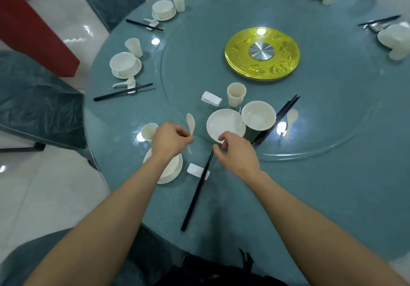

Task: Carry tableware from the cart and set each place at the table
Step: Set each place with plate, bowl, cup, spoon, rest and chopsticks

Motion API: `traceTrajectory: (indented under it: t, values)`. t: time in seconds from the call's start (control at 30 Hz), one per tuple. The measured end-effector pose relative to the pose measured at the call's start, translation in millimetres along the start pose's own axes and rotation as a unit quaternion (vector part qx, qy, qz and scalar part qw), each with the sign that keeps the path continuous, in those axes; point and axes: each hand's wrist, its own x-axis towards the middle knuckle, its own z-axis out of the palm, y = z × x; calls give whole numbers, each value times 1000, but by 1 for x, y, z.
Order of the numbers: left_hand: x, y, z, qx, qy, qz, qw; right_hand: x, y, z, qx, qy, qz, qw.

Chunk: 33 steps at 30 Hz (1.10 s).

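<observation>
1. White spoon [190,122]: the left hand [170,140] pinches its handle between thumb and curled fingers, and the bowl end points away from the person, past the knuckles.
2. Just left of that hand stands a cup [149,131]; under its wrist a bowl sits on a saucer [170,172].
3. The right hand [237,152] hovers with its fingers loosely curled, the thumb at the near rim of a small plate [226,122]. I cannot tell whether it grips the plate.
4. Beyond the plate, further from the right hand, are a second cup [236,94], a loose bowl [258,114] and a spare rest [211,98].
5. Between the two wrists black chopsticks [197,192] lie across a white rest [197,171], their tips just beneath the right hand's fingers.
6. Right of that hand lie bundled chopsticks [277,119] and another spoon [291,117], all on the teal table [310,185].
</observation>
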Motion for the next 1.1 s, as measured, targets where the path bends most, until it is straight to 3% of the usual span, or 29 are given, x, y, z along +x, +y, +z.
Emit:
traceTrajectory:
  t: [0.2,0.37,0.73,1.1]
  values:
    - [-32,-41,29,213,-10,20,977,-25,16,7,7,-13,32,999]
    - [-53,-61,56,303,-42,27,952,-45,27,10,-4,-31,51,998]
    - [-60,-74,81,365,-29,21,930,-69,40,11,-26,-33,72,997]
    - [-57,-81,85,356,-26,40,933,-73,37,9,-28,-29,80,996]
